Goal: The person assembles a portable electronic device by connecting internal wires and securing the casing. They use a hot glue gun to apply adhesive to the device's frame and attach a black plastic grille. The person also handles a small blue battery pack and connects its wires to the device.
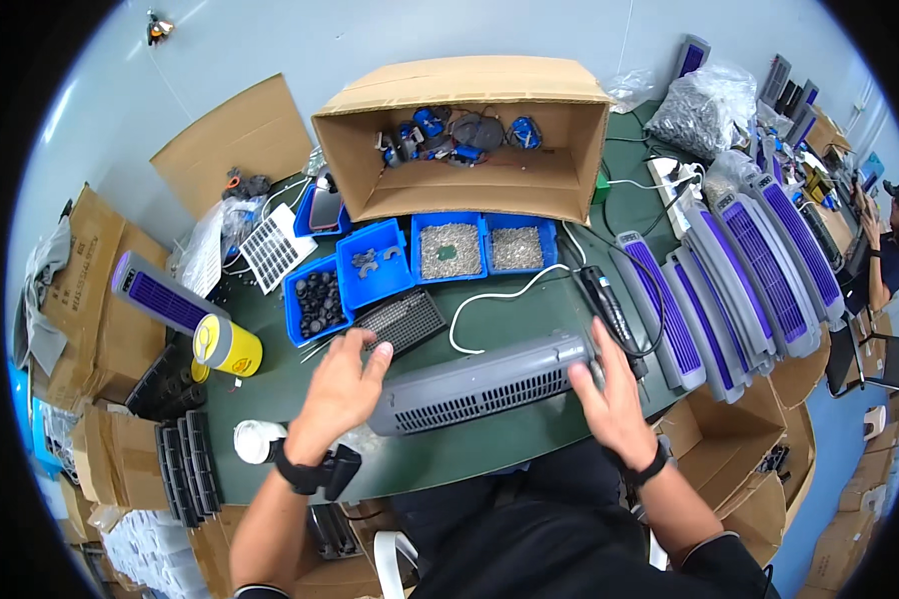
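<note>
A long grey plastic housing (pixel 484 387) with rows of vent slots lies near the table's front edge, slightly tilted across it. My left hand (pixel 342 391) is at its left end, fingers stretched and apart, beside a black perforated tray (pixel 405 321). Whether that hand touches the housing I cannot tell. At the other end my right hand (pixel 611 399) is open, its thumb by the housing's end and its fingers stretched upward. A black electric screwdriver (pixel 609 307) with a cord lies just beyond the right fingers.
Blue bins (pixel 375 262) hold black knobs, small grey parts and screws. Behind them a cardboard box (pixel 459 190) contains blue-and-grey parts. Grey-and-purple units (pixel 759 265) lean in a row at right. A yellow canister (pixel 228 345) and white jar (pixel 258 440) stand left. Another person (pixel 894 235) sits far right.
</note>
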{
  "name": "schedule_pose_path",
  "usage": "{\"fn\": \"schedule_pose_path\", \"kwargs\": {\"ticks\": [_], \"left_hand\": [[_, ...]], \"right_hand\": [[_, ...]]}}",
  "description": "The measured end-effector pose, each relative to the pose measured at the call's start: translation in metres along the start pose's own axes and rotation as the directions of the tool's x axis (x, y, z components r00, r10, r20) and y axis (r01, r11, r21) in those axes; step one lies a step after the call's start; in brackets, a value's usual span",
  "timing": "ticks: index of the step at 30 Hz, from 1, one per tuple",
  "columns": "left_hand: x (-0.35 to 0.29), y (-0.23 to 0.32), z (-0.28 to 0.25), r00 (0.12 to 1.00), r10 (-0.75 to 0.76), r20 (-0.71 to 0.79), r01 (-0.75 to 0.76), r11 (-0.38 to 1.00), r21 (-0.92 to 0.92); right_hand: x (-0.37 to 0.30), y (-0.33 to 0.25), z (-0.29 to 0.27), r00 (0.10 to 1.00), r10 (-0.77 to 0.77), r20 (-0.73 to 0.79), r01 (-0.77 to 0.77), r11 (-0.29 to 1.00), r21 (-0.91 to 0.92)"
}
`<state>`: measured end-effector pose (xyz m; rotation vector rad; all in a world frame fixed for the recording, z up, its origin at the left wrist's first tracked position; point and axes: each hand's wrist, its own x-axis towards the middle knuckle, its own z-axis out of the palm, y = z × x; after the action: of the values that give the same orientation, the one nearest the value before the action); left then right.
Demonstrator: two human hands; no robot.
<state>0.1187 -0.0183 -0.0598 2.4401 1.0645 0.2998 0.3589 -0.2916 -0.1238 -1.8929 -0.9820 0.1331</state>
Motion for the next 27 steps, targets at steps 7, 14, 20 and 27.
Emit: {"fn": "schedule_pose_path", "kwargs": {"ticks": [7,14,20,27], "left_hand": [[0.130,0.083,0.027,0.922,0.289,0.259,-0.291,0.956,-0.029],[0.192,0.072,0.116,0.959,0.197,0.204,-0.221,0.970,0.104],[0.193,0.065,0.110,0.966,0.205,0.155,-0.205,0.979,-0.016],[0.191,0.062,0.097,0.986,0.123,0.114,-0.090,0.962,-0.259]], "right_hand": [[-0.045,0.027,0.012,0.934,-0.052,-0.354,0.051,0.999,-0.014],[-0.038,0.041,0.018,0.944,-0.275,-0.182,0.241,0.952,-0.189],[-0.037,0.039,0.022,0.936,-0.275,-0.219,0.211,0.938,-0.275],[-0.039,0.040,0.024,0.931,-0.284,-0.230,0.218,0.937,-0.275]]}}
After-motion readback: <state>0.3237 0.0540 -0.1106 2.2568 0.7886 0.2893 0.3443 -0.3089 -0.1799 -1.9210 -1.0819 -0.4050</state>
